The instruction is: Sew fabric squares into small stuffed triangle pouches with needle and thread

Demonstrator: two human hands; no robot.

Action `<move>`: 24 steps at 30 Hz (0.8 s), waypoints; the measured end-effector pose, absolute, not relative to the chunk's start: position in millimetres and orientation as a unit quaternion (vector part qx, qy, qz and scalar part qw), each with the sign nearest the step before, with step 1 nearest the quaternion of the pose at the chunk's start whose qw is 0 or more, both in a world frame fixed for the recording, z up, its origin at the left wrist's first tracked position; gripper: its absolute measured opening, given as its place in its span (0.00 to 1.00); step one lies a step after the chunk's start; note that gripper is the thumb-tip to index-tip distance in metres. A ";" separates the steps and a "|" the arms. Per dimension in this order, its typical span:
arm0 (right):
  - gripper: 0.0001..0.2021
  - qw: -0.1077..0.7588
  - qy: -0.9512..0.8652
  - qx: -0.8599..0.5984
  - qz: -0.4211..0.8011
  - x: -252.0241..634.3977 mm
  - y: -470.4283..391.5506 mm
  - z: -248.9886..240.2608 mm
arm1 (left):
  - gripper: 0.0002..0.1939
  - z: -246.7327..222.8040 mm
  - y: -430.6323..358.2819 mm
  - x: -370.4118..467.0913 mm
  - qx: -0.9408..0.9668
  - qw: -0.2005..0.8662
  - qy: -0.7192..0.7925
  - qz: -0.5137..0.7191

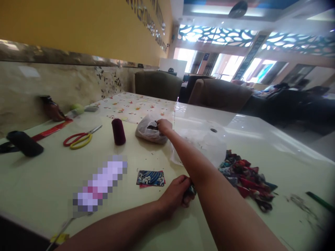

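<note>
My left hand (176,193) is closed around a small dark patterned fabric piece (192,190), partly hidden behind my right forearm. Farther off, my right hand (164,126) has its fingers at the mouth of a white plastic bag (146,131), against dark loose contents (152,127); whether they pinch any is too small to tell. Beside my left hand lie flat fabric rectangles (150,178), the top one with a blue wave print. A heap of small sewn fabric pieces (248,177) in red, blue and dark prints sits right of my right arm.
A maroon thread cone (118,131) stands left of the bag. Scissors (82,137) with red and yellow handles and a black thread cone (25,143) lie farther left. A blurred-out purple item (102,184) is nearer. Another plastic bag (209,146) lies beyond my right forearm.
</note>
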State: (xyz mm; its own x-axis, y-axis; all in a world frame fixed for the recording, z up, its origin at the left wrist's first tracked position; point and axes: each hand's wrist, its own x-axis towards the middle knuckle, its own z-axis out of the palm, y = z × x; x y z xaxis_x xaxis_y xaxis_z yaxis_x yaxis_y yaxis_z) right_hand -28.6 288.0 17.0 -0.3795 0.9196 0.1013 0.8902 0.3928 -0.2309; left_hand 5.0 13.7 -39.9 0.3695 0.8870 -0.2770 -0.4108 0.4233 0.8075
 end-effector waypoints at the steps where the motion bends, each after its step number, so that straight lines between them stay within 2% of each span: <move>1: 0.17 0.098 -0.828 -0.548 0.066 -30.5 289.9 16.2 | 0.20 -40.4 14.3 5.1 0.322 0.762 0.366 0.426; 7: 0.16 0.060 -0.830 -0.552 0.048 -36.2 299.3 12.8 | 0.19 -44.6 15.7 5.5 0.316 0.765 0.355 0.434; 24: 0.15 0.037 -0.855 -0.517 0.032 -29.3 301.3 15.5 | 0.15 -41.6 15.0 4.2 0.328 0.767 0.353 0.424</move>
State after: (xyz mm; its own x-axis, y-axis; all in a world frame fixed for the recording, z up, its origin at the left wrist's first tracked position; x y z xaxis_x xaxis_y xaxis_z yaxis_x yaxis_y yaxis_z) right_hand -29.3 301.3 15.5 -0.4632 0.8857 0.0305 0.8810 0.4639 -0.0923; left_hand 4.2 15.0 -41.6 0.3911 0.8816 -0.2643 -0.4181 0.4260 0.8023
